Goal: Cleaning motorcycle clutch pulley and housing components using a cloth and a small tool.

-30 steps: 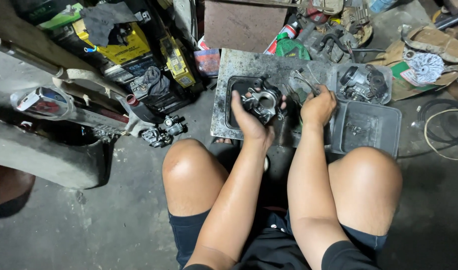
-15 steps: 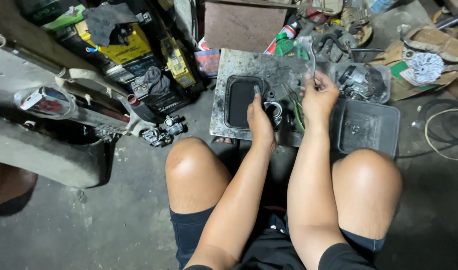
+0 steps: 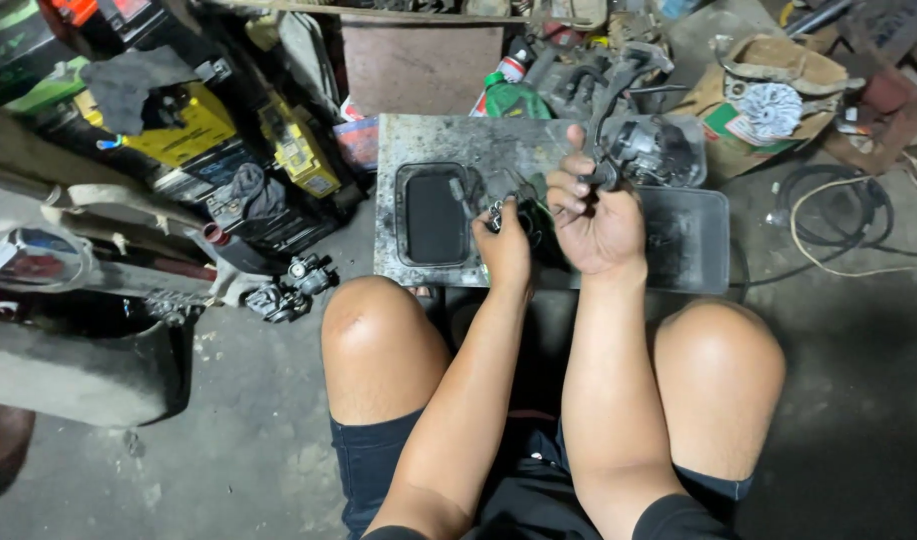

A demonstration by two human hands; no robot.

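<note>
2 hands (image 3: 559, 225), greasy metal part (image 3: 619, 150)

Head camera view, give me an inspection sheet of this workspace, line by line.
Surface: grimy metal tray on a concrete floor, with a dark rectangular recess.
Job's things: small dark metal part between both hands; exact kind unclear.
Clutter: a carburetor-like part on the floor, yellow boxes, green bottle, black plastic tray.
Grippers: left hand grips the part; right hand pinches it from above.
Cables: coiled cable at right.
Surroundings: motorcycle bodywork at left.
</note>
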